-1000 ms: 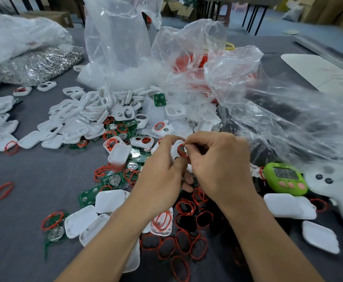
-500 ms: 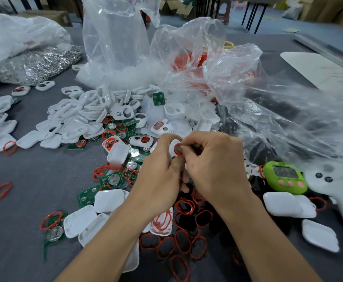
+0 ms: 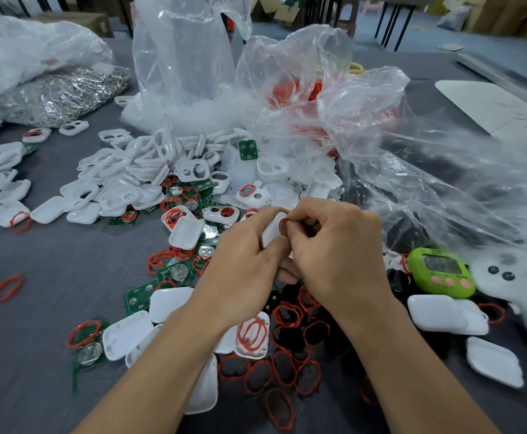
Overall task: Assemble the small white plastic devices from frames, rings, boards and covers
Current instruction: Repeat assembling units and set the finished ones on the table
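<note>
White frame [image 3: 271, 230] is held above the table [image 3: 52, 264], mid view, between both hands.

Left hand [image 3: 243, 270]: grip closed round the frame, thumb laid on its near edge, fingers curled behind it.

Right hand [image 3: 337, 255]: grip pinched tight, thumb and forefinger tips set on a red ring [image 3: 283, 227], which is pressed against the frame's right end. Whether the ring is seated cannot be told, as most of it is hidden by the fingertips.

Loose red rings [image 3: 287, 371] are scattered on the table below the hands. White covers [image 3: 127, 335] are laid just left of the left forearm, with green circuit boards [image 3: 177, 272] carrying round silver discs beside them. A heap of empty white frames [image 3: 137, 170] is piled further back on the left.

Clear plastic bags [image 3: 187, 57] are stood behind the heap, and red parts are seen through 1 of them. A bag of silver metal parts [image 3: 65, 92] is laid far left.

A green timer [image 3: 440, 272] and a white handheld device [image 3: 512, 277] are placed side by side at the right.
</note>
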